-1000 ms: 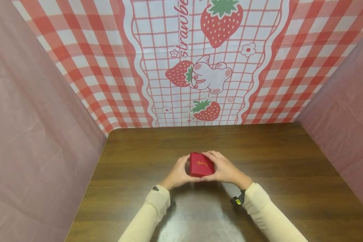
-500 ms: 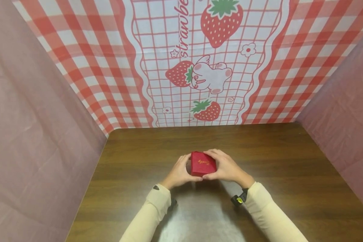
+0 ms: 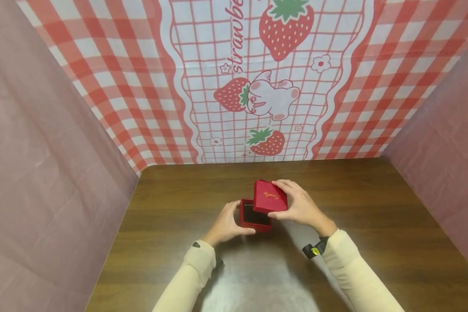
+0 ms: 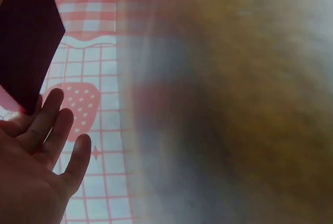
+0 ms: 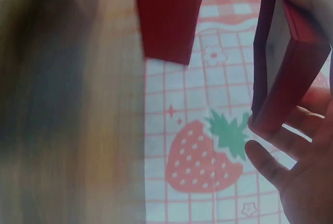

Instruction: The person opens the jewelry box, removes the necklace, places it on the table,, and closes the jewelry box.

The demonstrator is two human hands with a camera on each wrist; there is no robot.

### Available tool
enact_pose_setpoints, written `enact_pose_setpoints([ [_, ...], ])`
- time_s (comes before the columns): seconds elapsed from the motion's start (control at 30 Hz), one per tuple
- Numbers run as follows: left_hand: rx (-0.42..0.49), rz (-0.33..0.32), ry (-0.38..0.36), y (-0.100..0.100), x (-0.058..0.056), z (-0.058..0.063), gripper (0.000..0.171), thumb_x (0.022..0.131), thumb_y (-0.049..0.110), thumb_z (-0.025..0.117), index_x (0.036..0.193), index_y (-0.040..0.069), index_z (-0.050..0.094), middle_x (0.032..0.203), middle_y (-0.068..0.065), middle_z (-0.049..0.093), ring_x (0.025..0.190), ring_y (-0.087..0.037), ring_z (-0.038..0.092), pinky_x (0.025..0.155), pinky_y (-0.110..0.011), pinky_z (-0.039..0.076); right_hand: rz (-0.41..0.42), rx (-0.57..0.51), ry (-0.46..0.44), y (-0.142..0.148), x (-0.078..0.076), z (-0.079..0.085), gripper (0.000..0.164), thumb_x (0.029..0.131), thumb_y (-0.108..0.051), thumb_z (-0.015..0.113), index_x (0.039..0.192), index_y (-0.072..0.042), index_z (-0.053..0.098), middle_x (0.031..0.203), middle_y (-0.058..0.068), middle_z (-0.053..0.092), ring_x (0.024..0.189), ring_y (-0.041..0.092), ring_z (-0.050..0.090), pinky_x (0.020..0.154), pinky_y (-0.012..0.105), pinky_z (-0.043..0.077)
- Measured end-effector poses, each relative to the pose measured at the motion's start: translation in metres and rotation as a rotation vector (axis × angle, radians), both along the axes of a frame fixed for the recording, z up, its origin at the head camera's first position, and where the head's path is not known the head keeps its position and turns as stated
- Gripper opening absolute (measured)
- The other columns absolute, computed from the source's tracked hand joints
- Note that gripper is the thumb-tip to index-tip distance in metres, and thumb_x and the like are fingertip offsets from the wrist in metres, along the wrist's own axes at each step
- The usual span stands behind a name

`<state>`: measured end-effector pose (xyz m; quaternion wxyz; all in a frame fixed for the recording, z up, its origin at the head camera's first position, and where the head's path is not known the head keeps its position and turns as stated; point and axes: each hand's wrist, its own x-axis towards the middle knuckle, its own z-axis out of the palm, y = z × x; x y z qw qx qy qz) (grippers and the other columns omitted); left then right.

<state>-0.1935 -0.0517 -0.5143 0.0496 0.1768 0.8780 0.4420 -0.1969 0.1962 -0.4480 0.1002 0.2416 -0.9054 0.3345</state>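
Observation:
In the head view, a red box base [image 3: 256,227] with a dark inside shows its open top. My left hand [image 3: 223,225] grips it from the left, thumb at the near side and fingers at the far side. Up and to the right, my right hand [image 3: 298,205] holds the red lid [image 3: 270,196] with gold lettering between thumb and fingers. The lid overlaps the base's far right corner in this view. From the right wrist, the lid [image 5: 307,52] shows its pale hollow inside, and the base [image 5: 169,16] stands apart from it. The base [image 4: 28,37] looks dark in the left wrist view.
A brown wooden table [image 3: 171,195] lies under both hands. Behind it hangs a red-and-white checked cloth [image 3: 140,86] with strawberry prints. Pink cloth walls [image 3: 43,173] flank the left and right sides. A dark wrist strap [image 3: 316,249] sits at the right wrist.
The lid has come off the base, moving up and to the right in my right hand. The base's dark inside now shows, while my left hand has shifted only slightly.

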Motion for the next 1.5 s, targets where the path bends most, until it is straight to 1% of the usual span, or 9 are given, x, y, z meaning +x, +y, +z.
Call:
enact_pose_setpoints([
  [0.1, 0.029, 0.018, -0.009, -0.003, 0.000, -0.003, 0.092, 0.065, 0.042, 0.088, 0.139, 0.007, 0.047, 0.132, -0.011, 0.055, 0.123, -0.029, 0.050, 0.101, -0.049, 0.045, -0.008, 0.026, -0.038, 0.007, -0.002, 0.002, 0.084, 0.064, -0.034, 0.087, 0.136, -0.008, 0.053, 0.132, 0.014, 0.056, 0.112, 0.029, 0.054, 0.083, 0.051, 0.055],
  [0.17, 0.038, 0.014, -0.005, -0.003, 0.001, -0.002, 0.093, 0.065, 0.044, 0.087, 0.140, 0.006, 0.046, 0.132, -0.012, 0.055, 0.122, -0.029, 0.050, 0.100, -0.051, 0.046, -0.009, 0.033, -0.063, 0.011, -0.002, 0.000, 0.084, 0.065, -0.035, 0.086, 0.137, -0.007, 0.052, 0.132, 0.015, 0.055, 0.111, 0.029, 0.054, 0.083, 0.051, 0.055],
  [0.27, 0.031, 0.009, -0.009, -0.001, 0.001, -0.001, 0.096, 0.066, 0.047, 0.086, 0.141, 0.006, 0.045, 0.135, -0.012, 0.054, 0.123, -0.029, 0.049, 0.101, -0.051, 0.045, -0.016, 0.032, -0.076, 0.015, -0.001, -0.004, 0.084, 0.066, -0.035, 0.086, 0.137, -0.007, 0.052, 0.130, 0.015, 0.056, 0.109, 0.029, 0.055, 0.081, 0.049, 0.056],
  [0.37, 0.045, 0.020, -0.020, -0.001, 0.001, -0.001, 0.094, 0.066, 0.045, 0.087, 0.141, 0.007, 0.045, 0.135, -0.012, 0.053, 0.124, -0.030, 0.049, 0.102, -0.051, 0.045, -0.022, 0.033, -0.078, 0.016, -0.001, -0.007, 0.083, 0.067, -0.036, 0.085, 0.137, -0.008, 0.052, 0.130, 0.014, 0.056, 0.108, 0.028, 0.055, 0.080, 0.048, 0.055],
  [0.5, 0.064, 0.032, -0.023, 0.000, 0.002, -0.003, 0.091, 0.066, 0.044, 0.087, 0.140, 0.009, 0.046, 0.132, -0.012, 0.054, 0.121, -0.031, 0.051, 0.099, -0.049, 0.047, -0.022, 0.025, -0.093, 0.015, -0.002, -0.008, 0.083, 0.068, -0.037, 0.085, 0.138, -0.009, 0.051, 0.130, 0.014, 0.055, 0.108, 0.028, 0.054, 0.081, 0.050, 0.055],
  [0.7, 0.078, 0.034, -0.035, 0.000, 0.002, -0.003, 0.091, 0.067, 0.044, 0.087, 0.141, 0.010, 0.045, 0.129, -0.010, 0.054, 0.115, -0.027, 0.054, 0.095, -0.047, 0.049, -0.029, 0.020, -0.134, 0.017, -0.001, -0.011, 0.083, 0.069, -0.038, 0.084, 0.139, -0.008, 0.049, 0.131, 0.015, 0.054, 0.109, 0.029, 0.054, 0.080, 0.050, 0.056],
  [1.1, 0.092, 0.038, -0.033, 0.000, 0.001, -0.005, 0.091, 0.065, 0.042, 0.088, 0.140, 0.011, 0.045, 0.126, -0.009, 0.055, 0.109, -0.021, 0.055, 0.091, -0.042, 0.049, -0.037, 0.015, -0.147, 0.019, -0.001, -0.010, 0.084, 0.069, -0.037, 0.085, 0.139, -0.009, 0.049, 0.130, 0.015, 0.054, 0.108, 0.029, 0.054, 0.080, 0.050, 0.057],
  [1.37, 0.098, 0.046, -0.042, 0.001, 0.002, -0.004, 0.091, 0.066, 0.042, 0.088, 0.140, 0.011, 0.045, 0.127, -0.009, 0.055, 0.110, -0.021, 0.055, 0.092, -0.043, 0.048, -0.049, 0.012, -0.157, 0.024, -0.002, -0.008, 0.084, 0.069, -0.038, 0.085, 0.139, -0.011, 0.049, 0.128, 0.013, 0.054, 0.107, 0.028, 0.054, 0.080, 0.050, 0.057],
  [1.5, 0.103, 0.050, -0.040, 0.001, 0.002, -0.005, 0.091, 0.065, 0.042, 0.088, 0.140, 0.011, 0.046, 0.127, -0.009, 0.055, 0.110, -0.021, 0.055, 0.092, -0.043, 0.048, -0.065, 0.028, -0.167, 0.027, -0.004, -0.008, 0.084, 0.070, -0.040, 0.084, 0.140, -0.010, 0.048, 0.127, 0.014, 0.055, 0.107, 0.028, 0.054, 0.079, 0.049, 0.058],
])
